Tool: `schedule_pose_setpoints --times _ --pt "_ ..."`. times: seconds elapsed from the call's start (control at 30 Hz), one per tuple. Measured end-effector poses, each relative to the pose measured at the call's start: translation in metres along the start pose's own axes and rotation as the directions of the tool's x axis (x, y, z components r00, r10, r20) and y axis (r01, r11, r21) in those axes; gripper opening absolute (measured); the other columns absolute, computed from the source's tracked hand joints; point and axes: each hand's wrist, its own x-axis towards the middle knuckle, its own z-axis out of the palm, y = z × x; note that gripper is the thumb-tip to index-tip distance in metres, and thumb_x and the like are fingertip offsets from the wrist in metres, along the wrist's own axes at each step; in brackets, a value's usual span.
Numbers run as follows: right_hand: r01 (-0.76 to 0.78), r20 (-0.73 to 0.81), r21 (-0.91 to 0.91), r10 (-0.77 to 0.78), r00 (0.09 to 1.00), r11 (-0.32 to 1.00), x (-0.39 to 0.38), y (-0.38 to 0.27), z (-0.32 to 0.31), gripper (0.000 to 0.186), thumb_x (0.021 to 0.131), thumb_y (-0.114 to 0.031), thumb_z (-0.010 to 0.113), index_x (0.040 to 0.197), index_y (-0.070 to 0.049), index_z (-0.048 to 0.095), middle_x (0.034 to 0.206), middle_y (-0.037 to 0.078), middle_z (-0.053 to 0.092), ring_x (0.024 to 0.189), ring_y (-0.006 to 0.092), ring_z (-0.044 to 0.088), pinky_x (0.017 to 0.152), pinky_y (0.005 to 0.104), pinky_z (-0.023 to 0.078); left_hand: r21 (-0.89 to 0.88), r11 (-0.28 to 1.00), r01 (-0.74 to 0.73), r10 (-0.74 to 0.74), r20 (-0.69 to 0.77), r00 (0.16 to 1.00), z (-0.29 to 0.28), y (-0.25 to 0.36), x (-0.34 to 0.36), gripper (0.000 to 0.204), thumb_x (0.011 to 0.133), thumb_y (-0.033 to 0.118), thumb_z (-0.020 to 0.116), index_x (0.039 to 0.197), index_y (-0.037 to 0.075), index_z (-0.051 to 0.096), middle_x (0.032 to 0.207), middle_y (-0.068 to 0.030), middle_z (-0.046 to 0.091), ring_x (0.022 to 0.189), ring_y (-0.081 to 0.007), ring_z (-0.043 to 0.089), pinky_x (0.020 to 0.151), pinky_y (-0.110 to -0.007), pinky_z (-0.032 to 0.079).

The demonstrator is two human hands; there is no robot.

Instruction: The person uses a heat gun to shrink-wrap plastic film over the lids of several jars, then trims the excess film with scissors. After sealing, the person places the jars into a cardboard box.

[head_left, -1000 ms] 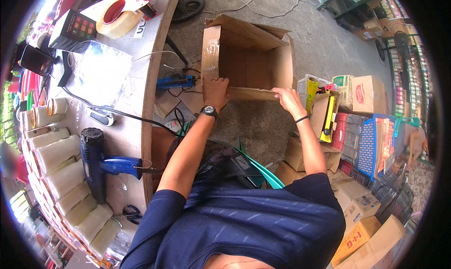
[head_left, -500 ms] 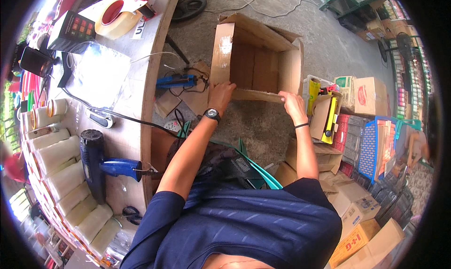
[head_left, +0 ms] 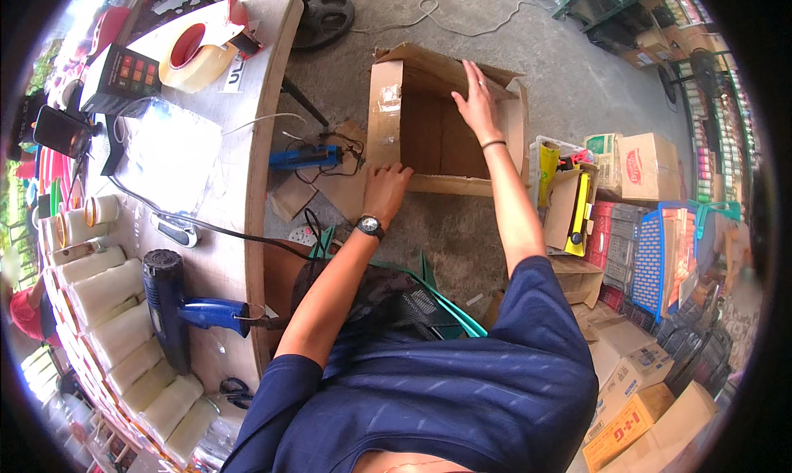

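An open cardboard box (head_left: 385, 130) stands on the floor in front of me, its top facing up and its inside bare brown. My left hand (head_left: 387, 192) grips the near left corner of the box, fingers bent over the rim and a watch on the wrist. My right hand (head_left: 478, 106) is stretched over the opening toward the far flap (head_left: 445, 64), its fingers extended and holding nothing. Whether its fingertips touch that flap I cannot tell. A strip of shiny tape sticks to the left flap.
On the left table (head_left: 239, 143) lie a tape dispenser (head_left: 194, 56), a blue heat gun (head_left: 190, 308), scissors (head_left: 237, 390) and several white rolls (head_left: 107, 291). Right of the box are a bin of tools (head_left: 569, 184), cartons (head_left: 643, 169) and a blue basket (head_left: 660, 258). Cables cross the floor.
My right hand has let go of the near right rim and moved forward over the opening, its fingers now stretched out. My left hand stays at the near left corner.
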Motion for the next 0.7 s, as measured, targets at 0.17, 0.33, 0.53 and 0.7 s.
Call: schedule_pose_setpoints --times 0.17,0.33,0.53,0.7 --pt "-0.024 0.109 -0.088 0.034 0.994 0.996 0.019 -0.030 0.026 0.092 0.076 -0.017 0.082 0.153 -0.019 0.031 0.136 0.009 0.055 0.124 0.0326 0.048 0.103 0.0450 0.043 0.030 0.999 0.018 -0.019 0.018 1.000 0.005 -0.003 -0.001 0.030 0.086 0.006 0.057 0.113 0.015 0.066 0.107 -0.0068 0.067 0.106 -0.0274 0.062 0.094 -0.043 0.042" --pt "-0.027 0.034 -0.135 0.032 0.999 0.990 0.014 -0.036 0.034 0.088 0.077 -0.016 0.082 0.150 -0.015 0.034 0.140 0.009 0.048 0.129 0.0324 0.046 0.105 0.0432 0.043 0.073 0.997 0.005 -0.005 -0.003 1.000 0.018 -0.005 -0.002 0.032 0.088 0.008 0.058 0.118 0.018 0.064 0.107 -0.0041 0.066 0.102 -0.0260 0.065 0.093 -0.045 0.043" --pt "0.043 0.091 -0.177 -0.028 0.995 0.983 0.052 -0.054 0.036 0.086 0.077 -0.015 0.081 0.150 -0.015 0.035 0.128 0.011 0.056 0.123 0.0303 0.051 0.105 0.0429 0.041 0.037 0.999 0.036 -0.038 0.057 0.998 0.009 -0.001 0.001 0.032 0.089 0.008 0.057 0.119 0.017 0.063 0.110 -0.0040 0.066 0.104 -0.0281 0.064 0.096 -0.049 0.042" --pt "-0.047 -0.028 -0.219 0.042 0.999 0.974 0.049 -0.047 0.033 0.030 0.084 -0.010 0.070 0.113 -0.013 0.063 0.110 0.007 0.061 0.108 0.0276 0.058 0.088 0.0432 0.044 0.094 0.994 0.059 -0.068 0.095 0.993 0.012 0.006 -0.007 0.034 0.090 0.007 0.054 0.121 0.019 0.062 0.110 -0.0032 0.069 0.104 -0.0300 0.064 0.096 -0.053 0.040"
